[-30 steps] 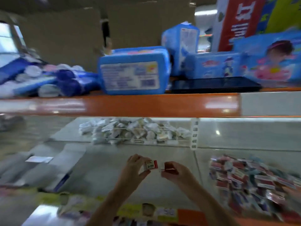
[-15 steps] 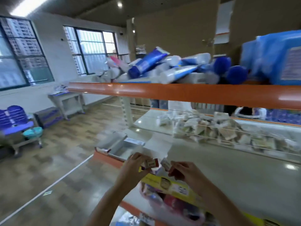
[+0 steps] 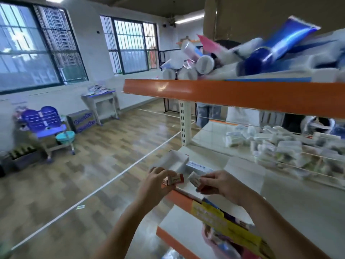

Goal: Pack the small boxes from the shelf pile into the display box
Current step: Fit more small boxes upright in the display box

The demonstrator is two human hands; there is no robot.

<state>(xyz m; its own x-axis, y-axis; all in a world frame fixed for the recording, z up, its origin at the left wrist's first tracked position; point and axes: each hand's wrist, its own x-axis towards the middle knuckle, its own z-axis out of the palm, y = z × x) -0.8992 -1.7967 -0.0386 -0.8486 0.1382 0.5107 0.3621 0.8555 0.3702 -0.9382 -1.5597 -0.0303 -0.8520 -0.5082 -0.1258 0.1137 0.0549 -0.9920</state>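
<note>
As your view swung left off the shelf pile, the display box (image 3: pixel 175 162) came close in front of you at the shelf's left end. Your left hand (image 3: pixel 158 186) pinched a red-and-white small box (image 3: pixel 175 179), your right hand (image 3: pixel 222 184) gripped another box (image 3: pixel 195 179); both were just short of it, probably ready to place.

I see my left hand (image 3: pixel 155 186) pinching a small red-and-white box (image 3: pixel 175 180) at the shelf's (image 3: pixel 298 212) near corner, while my right hand (image 3: pixel 222 185) grips another small box (image 3: pixel 195 179) just beside it. Behind them lies the open white display box (image 3: pixel 176 162). Blurred tubes (image 3: pixel 270 55) crowd the orange-edged upper shelf (image 3: pixel 233 94).
</note>
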